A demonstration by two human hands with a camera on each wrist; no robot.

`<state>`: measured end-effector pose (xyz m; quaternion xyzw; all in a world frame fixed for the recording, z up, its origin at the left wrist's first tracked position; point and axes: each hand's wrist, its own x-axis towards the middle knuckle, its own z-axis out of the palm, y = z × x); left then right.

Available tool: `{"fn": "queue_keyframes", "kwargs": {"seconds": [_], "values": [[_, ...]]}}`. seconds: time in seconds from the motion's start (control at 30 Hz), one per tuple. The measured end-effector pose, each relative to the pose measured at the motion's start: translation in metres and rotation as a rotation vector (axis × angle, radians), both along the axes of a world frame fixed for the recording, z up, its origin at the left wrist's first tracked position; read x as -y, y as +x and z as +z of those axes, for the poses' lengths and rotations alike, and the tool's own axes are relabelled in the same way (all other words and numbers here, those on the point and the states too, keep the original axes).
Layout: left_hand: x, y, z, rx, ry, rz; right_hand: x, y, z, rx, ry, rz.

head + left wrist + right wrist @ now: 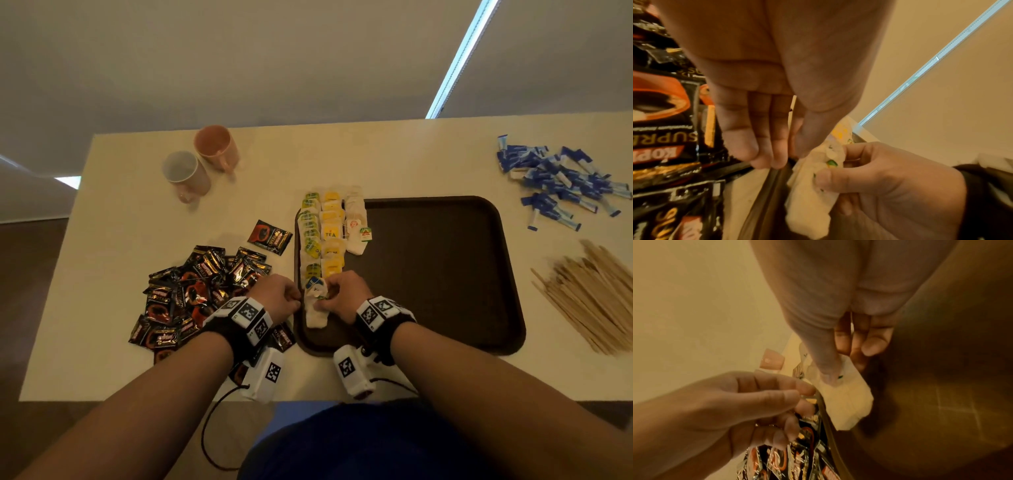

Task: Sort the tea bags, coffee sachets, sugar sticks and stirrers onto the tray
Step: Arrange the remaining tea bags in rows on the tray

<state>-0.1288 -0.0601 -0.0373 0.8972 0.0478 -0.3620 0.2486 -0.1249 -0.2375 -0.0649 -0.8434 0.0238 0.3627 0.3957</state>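
Note:
A dark brown tray (pixel 445 274) lies on the pale table, with tea bags (pixel 325 233) laid in three rows along its left side. Over the tray's near left corner both hands hold one white tea bag (pixel 315 313) (pixel 809 211) (pixel 849 405). My right hand (pixel 330 294) (pixel 838 366) pinches its upper part between thumb and fingers. My left hand (pixel 296 299) (pixel 789 159) pinches its left edge with curled fingers. The bag's lower end hangs just above the tray floor (pixel 941 402).
A heap of black coffee sachets (pixel 191 294) (pixel 663 113) lies left of the tray, one loose sachet (pixel 270 236) beyond it. Blue sugar sticks (pixel 561 181) lie at far right and wooden stirrers (pixel 589 294) nearer. A pink mug (pixel 215 145) and a pale mug (pixel 185 173) stand far left.

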Motion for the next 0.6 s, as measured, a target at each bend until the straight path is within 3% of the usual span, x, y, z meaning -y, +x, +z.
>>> {"fn": "queue_keyframes", "kwargs": {"seconds": [0.23,0.37,0.6], "values": [[-0.001,-0.007,-0.008,-0.022,-0.023,0.007,-0.022,0.003,-0.007,0.061,-0.159,0.012],[0.002,-0.013,-0.008,-0.158,-0.147,-0.113,-0.023,0.004,-0.008,0.068,-0.185,-0.024],[0.006,-0.011,-0.011,-0.112,-0.13,-0.236,-0.021,0.007,-0.008,0.101,-0.215,-0.056]]}}
